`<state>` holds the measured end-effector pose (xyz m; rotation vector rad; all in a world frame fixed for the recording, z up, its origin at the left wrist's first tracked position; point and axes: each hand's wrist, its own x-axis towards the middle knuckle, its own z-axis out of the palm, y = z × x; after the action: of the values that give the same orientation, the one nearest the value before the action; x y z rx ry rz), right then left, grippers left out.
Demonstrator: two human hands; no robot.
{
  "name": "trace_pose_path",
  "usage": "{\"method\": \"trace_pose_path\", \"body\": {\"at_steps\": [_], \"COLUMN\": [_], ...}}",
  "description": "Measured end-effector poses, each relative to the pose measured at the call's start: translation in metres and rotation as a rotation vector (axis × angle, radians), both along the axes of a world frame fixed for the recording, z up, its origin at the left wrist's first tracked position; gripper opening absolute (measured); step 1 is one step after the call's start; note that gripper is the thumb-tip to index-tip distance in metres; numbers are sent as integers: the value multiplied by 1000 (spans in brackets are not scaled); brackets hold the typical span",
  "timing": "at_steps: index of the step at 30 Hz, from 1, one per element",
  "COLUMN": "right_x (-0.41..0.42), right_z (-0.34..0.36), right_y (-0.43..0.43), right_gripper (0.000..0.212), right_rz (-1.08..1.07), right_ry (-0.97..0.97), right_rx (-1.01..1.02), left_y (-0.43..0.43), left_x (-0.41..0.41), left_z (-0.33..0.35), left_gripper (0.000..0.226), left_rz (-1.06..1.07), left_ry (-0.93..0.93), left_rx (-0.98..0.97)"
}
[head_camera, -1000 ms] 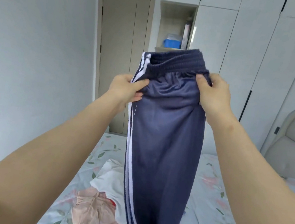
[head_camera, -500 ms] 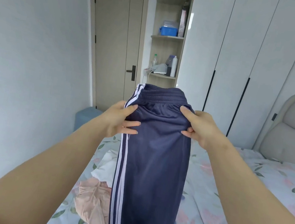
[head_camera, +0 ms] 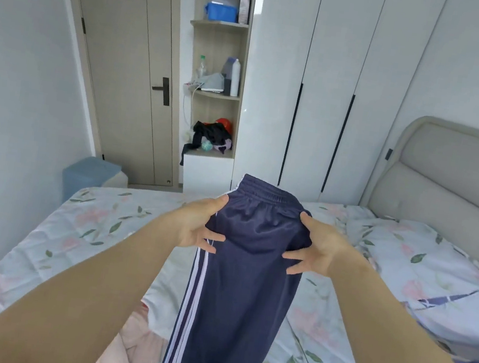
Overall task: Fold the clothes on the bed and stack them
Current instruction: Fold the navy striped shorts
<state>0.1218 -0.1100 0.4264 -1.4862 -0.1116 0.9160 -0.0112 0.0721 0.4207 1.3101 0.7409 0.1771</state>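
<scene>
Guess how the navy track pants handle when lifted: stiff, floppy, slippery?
Likely floppy: the navy track pants hang limp below the left hand and right hand. Probably slippery: fabric shows sheen. Seemingly light: held with fingers splayed.

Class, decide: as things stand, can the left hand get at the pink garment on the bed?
Probably not yet: the left hand pinches the navy trousers. Freed, it likely could; the pink garment lies mostly uncovered below that forearm.

Pale grey wall (head_camera: 16, 73) at nine o'clock; beige door (head_camera: 131, 67) at eleven, open shelves (head_camera: 221, 40) at twelve, white wardrobe (head_camera: 325, 85) at one, bed (head_camera: 97, 223) with padded headboard (head_camera: 447, 180) at three.
</scene>
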Motion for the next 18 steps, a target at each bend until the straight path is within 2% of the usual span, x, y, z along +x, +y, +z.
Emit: {"method": "trace_pose_path", "body": {"at_steps": [3, 6, 10, 18], "right_x": [25, 60, 96, 85], "right_z": [3, 29, 84, 147], "right_y": [-3, -6, -18, -43], "right_gripper": [35, 16, 16, 21], "right_rz": [-186, -349, -458, -487], "right_ry": [-83, -200, -401, -705], "right_rx": [93, 250, 477, 657], "left_y": [-13, -23, -32, -51], "left_x": [52, 102, 154, 160], "left_z": [4, 35, 92, 160], "left_gripper": [56, 30, 24, 23], "left_rz": [21, 14, -13, -53], "left_ry": [-74, -230, -456, -759], "left_rx": [45, 91, 153, 225]}}
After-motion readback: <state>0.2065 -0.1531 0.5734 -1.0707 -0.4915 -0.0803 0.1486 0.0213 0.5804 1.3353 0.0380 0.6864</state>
